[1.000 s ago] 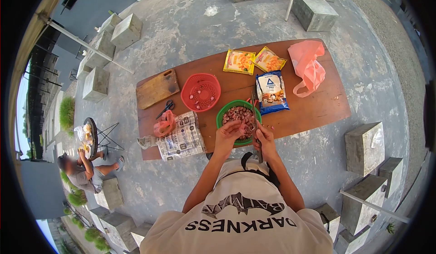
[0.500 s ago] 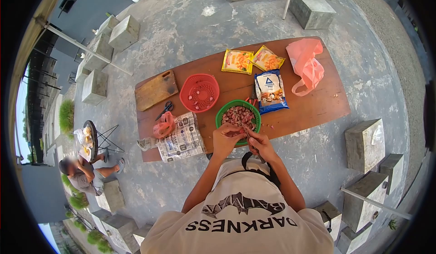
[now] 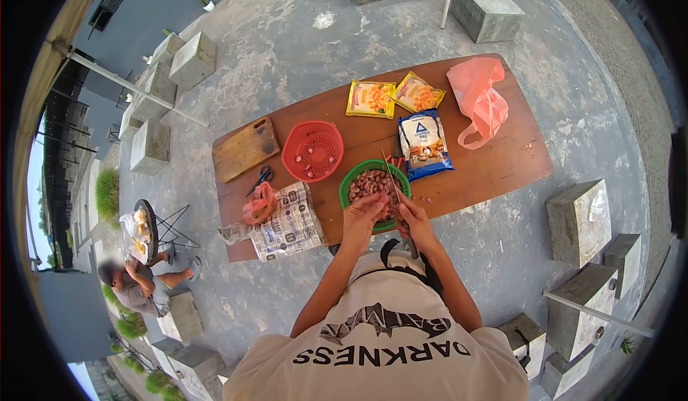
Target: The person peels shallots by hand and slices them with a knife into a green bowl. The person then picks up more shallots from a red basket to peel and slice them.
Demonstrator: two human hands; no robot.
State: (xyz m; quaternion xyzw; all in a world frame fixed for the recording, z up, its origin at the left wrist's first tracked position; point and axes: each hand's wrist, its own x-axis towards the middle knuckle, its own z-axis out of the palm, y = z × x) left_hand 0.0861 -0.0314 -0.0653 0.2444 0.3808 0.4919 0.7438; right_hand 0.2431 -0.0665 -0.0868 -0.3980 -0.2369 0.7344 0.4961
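My right hand point(image 3: 414, 223) is closed round the handle of a knife point(image 3: 393, 175), whose thin blade points away from me over the green basket point(image 3: 346, 179). Close beside it, my left hand point(image 3: 362, 215) has its fingers pinched together near the blade, apparently round a small shallot that they mostly hide. Both hands are above the near rim of the basket. Inside it lies a heap of small reddish-brown shallots point(image 3: 369, 184). A red basket point(image 3: 289, 146), further left, holds several pinkish shallots point(image 3: 308, 159).
On the wooden table point(image 3: 473, 179) lie a cutting board point(image 3: 245, 150), scissors point(image 3: 264, 177), a newspaper point(image 3: 290, 225), a small red bag point(image 3: 259, 204), yellow packets point(image 3: 370, 98), a blue-white packet point(image 3: 424, 143) and a pink plastic bag point(image 3: 479, 100). A person point(image 3: 140, 286) sits at left.
The knife has swung up, its blade now showing over the green basket. My right hand has turned slightly, while my left stays pinched. The view has shifted a little.
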